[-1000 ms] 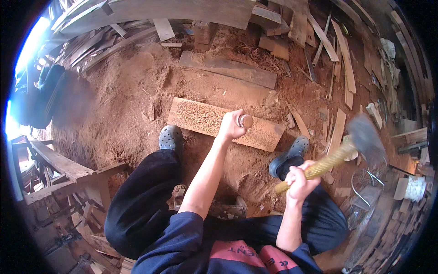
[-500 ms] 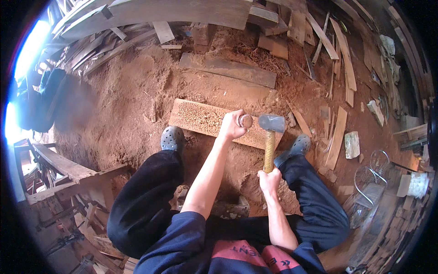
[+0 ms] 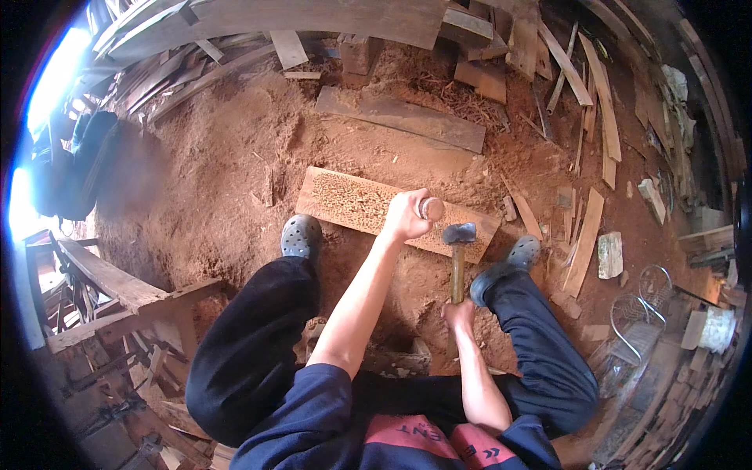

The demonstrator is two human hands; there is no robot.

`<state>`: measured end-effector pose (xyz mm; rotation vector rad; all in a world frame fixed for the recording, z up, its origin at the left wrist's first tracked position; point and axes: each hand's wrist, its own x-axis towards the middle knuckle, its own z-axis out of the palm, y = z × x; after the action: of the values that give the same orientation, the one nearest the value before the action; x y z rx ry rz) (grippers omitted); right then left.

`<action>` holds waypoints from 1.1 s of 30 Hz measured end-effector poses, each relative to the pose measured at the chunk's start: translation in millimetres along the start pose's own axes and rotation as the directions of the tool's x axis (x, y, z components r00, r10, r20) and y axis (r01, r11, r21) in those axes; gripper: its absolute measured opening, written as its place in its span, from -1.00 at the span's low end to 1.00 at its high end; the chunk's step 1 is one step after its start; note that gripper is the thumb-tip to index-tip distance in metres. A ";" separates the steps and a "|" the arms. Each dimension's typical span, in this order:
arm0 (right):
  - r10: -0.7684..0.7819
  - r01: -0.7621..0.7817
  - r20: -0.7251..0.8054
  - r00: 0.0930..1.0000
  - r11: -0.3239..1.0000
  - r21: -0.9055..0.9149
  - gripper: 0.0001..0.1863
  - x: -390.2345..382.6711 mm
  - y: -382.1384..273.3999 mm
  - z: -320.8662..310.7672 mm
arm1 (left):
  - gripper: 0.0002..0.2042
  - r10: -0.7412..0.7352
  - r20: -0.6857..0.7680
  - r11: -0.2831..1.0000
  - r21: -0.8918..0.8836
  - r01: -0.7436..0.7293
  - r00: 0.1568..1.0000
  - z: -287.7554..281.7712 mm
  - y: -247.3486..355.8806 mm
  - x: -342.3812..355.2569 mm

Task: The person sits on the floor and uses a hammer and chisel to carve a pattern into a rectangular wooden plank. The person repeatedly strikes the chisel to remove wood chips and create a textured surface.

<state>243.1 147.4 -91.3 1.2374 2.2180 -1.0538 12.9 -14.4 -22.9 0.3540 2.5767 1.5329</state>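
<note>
A wooden board (image 3: pixel 464 222) lies on the dirt between my feet, its left and middle part pitted with rows of small gouges. My left hand (image 3: pixel 406 216) is closed around an upright chisel (image 3: pixel 432 208); only the round wooden butt of its handle shows, and its blade is hidden below my fist. My right hand (image 3: pixel 459 315) grips the handle of a hammer (image 3: pixel 459 233). The dark metal head is to the right of the chisel and apart from it, seen over the board's near right edge.
A dark plank (image 3: pixel 399 119) lies beyond the board. Offcuts and long strips (image 3: pixel 584 243) are scattered at the right, near a pale block (image 3: pixel 609 254) and a wire basket (image 3: pixel 638 317). A wooden frame (image 3: pixel 117 274) stands at the left. My shoes (image 3: pixel 301 236) flank the board.
The hammer has dropped away from the chisel, its head now lower in view and tilted differently. My right hand has moved slightly down. My left hand keeps its grip on the chisel.
</note>
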 end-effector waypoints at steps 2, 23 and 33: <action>0.063 -0.065 0.070 0.996 0.998 0.024 -0.90 -3.1 -13.7 -6.5 | -0.87 -0.085 -0.008 0.990 -0.113 0.084 0.996 -2.2 -5.2 6.3; 0.136 -0.188 0.219 0.966 0.953 0.237 -0.81 -15.2 -23.8 -10.9 | -0.87 0.139 -0.173 0.990 0.004 -0.141 0.975 22.1 6.3 -11.3; 0.139 -0.182 0.207 0.968 0.962 0.206 -0.84 -9.1 -18.3 -6.8 | -0.82 -0.383 -0.218 0.665 -0.740 0.104 0.898 -40.7 -33.6 23.0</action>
<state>232.6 141.6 -73.3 1.3225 1.8613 -1.3238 -22.9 -58.4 -32.5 -0.3939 1.8454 2.4736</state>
